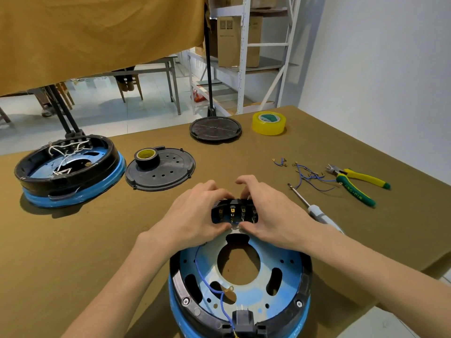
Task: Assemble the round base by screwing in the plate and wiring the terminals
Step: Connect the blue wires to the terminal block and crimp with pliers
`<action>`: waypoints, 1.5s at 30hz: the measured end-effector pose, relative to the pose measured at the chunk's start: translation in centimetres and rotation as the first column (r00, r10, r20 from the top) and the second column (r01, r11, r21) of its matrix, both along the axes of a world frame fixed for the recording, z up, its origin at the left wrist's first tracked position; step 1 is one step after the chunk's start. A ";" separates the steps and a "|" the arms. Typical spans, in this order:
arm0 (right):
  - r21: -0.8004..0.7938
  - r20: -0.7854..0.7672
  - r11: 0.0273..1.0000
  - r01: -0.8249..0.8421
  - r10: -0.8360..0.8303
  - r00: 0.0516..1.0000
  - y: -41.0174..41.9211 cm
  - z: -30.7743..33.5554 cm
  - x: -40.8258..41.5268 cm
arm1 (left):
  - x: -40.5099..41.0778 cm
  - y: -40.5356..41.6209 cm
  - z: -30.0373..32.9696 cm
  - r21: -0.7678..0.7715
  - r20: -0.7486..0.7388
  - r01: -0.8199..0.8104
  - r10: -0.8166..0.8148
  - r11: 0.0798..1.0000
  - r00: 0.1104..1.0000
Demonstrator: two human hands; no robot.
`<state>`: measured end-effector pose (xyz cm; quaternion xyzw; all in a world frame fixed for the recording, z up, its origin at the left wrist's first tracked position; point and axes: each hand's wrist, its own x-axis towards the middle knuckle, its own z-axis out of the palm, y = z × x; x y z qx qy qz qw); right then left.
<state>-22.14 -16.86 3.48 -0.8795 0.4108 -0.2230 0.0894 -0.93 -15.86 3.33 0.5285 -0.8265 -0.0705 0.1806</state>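
Observation:
A round base (302,286) with a black rim and blue body sits at the near table edge, open side up, with a blue-filmed metal plate (263,254) inside. A blue wire (207,281) loops across the plate toward a black plug socket at the near rim. At the far rim stands a black terminal block (235,212) with brass tabs. My left hand (195,215) and my right hand (271,213) both grip this block, fingers curled over its top and thumbs below it.
A second wired base (68,172) sits at the left. A black cover plate (168,172) carries a black tape roll (147,158). Farther back are another black disc (216,129) and yellow tape (268,123). Right: loose blue wires (307,176), screwdriver (314,211), pliers (358,184).

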 end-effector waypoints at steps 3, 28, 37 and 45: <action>-0.017 -0.002 1.000 0.000 0.000 1.000 0.2 -0.2 0.0 | -0.6 -0.2 -0.1 -0.047 0.036 -0.028 0.030 0.998 0.999; 0.354 0.128 0.926 -0.134 0.095 0.987 0.1 1.4 -3.1 | -2.0 0.0 -0.5 -0.122 0.174 -0.040 0.061 0.992 0.983; 0.207 0.065 0.969 -0.135 0.124 0.990 -0.7 0.9 -2.4 | -2.4 -0.6 -0.9 -0.160 0.141 -0.030 0.053 0.987 0.989; 0.164 -0.041 0.980 -0.115 0.123 0.992 -1.3 1.3 -2.1 | -2.5 -1.3 -0.8 -0.144 0.129 -0.061 0.080 0.988 0.988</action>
